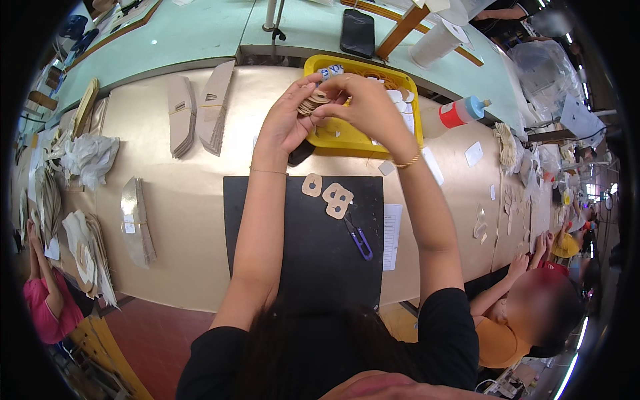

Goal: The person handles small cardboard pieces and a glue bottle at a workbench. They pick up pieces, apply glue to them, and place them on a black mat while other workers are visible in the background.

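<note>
Over the near edge of a yellow tray (363,152), my left hand (288,119) and my right hand (367,107) grip a small stack of tan rounded pieces (316,101) between their fingers. Similar flat pieces lie below my hands on a black mat (260,220): a single tan piece (311,185) and a few overlapping tan pieces (338,198), with dark keyhole-shaped cutouts. Beside them rest purple-handled thread snips (362,243). Inside the tray are white rounded pieces (396,97) and some orange strands; my right hand hides part of it.
Bundled beige panels (181,117) and a plastic-wrapped bundle (137,220) lie left. A red-and-blue bottle (463,111) stands right of the tray, a black phone (358,32) and white thread cone (437,43) behind it. A printed sheet (392,237) borders the mat. Other people work at both sides.
</note>
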`<action>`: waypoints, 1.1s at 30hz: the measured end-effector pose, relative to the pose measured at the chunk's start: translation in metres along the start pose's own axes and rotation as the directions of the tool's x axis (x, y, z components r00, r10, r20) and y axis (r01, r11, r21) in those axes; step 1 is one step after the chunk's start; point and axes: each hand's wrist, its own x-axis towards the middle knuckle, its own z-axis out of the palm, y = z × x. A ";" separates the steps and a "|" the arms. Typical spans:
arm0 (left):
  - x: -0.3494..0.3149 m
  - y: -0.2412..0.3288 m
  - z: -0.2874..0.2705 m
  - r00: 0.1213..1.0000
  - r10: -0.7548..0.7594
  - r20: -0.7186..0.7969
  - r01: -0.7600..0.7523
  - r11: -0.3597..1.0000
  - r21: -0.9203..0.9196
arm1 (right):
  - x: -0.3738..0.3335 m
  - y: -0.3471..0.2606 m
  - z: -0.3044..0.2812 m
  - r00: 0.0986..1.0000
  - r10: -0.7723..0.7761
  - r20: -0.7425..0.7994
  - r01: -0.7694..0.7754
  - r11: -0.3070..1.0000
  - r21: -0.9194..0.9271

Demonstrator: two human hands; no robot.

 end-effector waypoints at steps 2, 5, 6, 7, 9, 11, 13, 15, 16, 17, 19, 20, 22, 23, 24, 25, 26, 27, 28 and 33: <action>-0.001 0.002 -0.004 0.999 0.028 0.042 -0.024 0.996 -0.080 | -0.002 0.011 -0.009 0.999 -0.014 -0.033 0.024 0.937 0.348; -0.001 0.002 -0.010 0.994 0.000 0.109 0.019 0.985 -0.171 | -0.005 0.039 -0.016 0.983 0.148 -0.109 -0.135 0.983 0.124; 0.000 0.003 -0.013 0.985 -0.019 0.171 0.057 0.974 -0.221 | -0.009 0.049 -0.014 0.979 0.193 -0.066 -0.190 0.981 0.049; 0.001 0.003 -0.015 0.982 -0.049 0.185 0.094 0.966 -0.241 | -0.012 0.058 -0.011 0.981 0.196 0.001 -0.196 0.979 -0.047; 0.003 0.003 -0.016 0.963 -0.041 0.268 0.130 0.938 -0.321 | -0.018 0.073 -0.003 0.955 0.263 0.140 -0.228 0.947 -0.226; 0.002 0.004 -0.014 0.971 -0.041 0.235 0.123 0.929 -0.349 | -0.021 0.084 0.005 0.966 0.230 0.119 -0.205 0.960 -0.190; 0.000 0.002 -0.008 0.985 -0.027 0.170 0.087 0.932 -0.351 | -0.022 0.091 0.009 0.962 0.255 0.099 -0.238 0.959 -0.156; -0.002 0.002 -0.001 0.997 -0.017 0.077 0.038 0.962 -0.271 | -0.021 0.094 0.009 0.957 0.264 0.121 -0.249 0.960 -0.125; -0.003 0.001 0.001 0.995 0.019 0.095 0.005 0.968 -0.250 | -0.020 0.095 0.008 0.953 0.272 0.134 -0.259 0.960 -0.106; -0.003 0.001 0.002 0.998 0.002 0.062 0.011 0.976 -0.218 | -0.020 0.095 0.007 0.949 0.285 0.135 -0.269 0.955 -0.126; -0.003 0.002 0.003 0.997 0.008 0.074 0.006 0.983 -0.182 | -0.020 0.093 0.005 0.945 0.294 0.141 -0.275 0.951 -0.140; -0.002 0.002 0.002 0.995 0.014 0.095 0.002 0.987 -0.159 | -0.020 0.092 0.004 0.935 0.326 0.143 -0.313 0.944 -0.106; -0.003 0.002 0.000 0.996 0.006 0.091 0.004 0.994 -0.105 | -0.020 0.089 -0.001 0.921 0.356 0.156 -0.361 0.933 0.002; -0.004 0.002 -0.001 0.997 0.004 0.081 0.003 0.996 -0.088 | -0.020 0.086 -0.004 0.935 0.329 0.134 -0.329 0.944 -0.018; -0.004 0.001 -0.001 0.997 0.002 0.072 0.003 0.997 -0.071 | -0.019 0.083 -0.008 0.949 0.295 0.112 -0.293 0.956 -0.029; -0.004 0.001 -0.001 0.998 0.003 0.060 0.001 0.999 -0.052 | -0.017 0.079 -0.012 0.955 0.282 0.093 -0.278 0.959 -0.048; -0.003 0.000 0.000 0.998 -0.013 0.054 0.016 0.998 -0.057 | -0.014 0.074 -0.016 0.946 0.314 0.079 -0.313 0.949 -0.021; -0.003 -0.001 0.002 0.999 -0.027 0.045 0.030 0.998 -0.061 | -0.012 0.067 -0.019 0.957 0.283 0.054 -0.286 0.957 0.047; -0.003 -0.002 0.004 0.998 -0.037 0.047 0.040 0.997 -0.068 | -0.009 0.059 -0.021 0.959 0.282 0.030 -0.284 0.953 0.105; -0.002 -0.003 0.005 0.992 -0.059 0.107 0.069 0.993 -0.092 | -0.006 0.010 -0.007 0.981 -0.176 -0.077 0.176 0.984 -0.004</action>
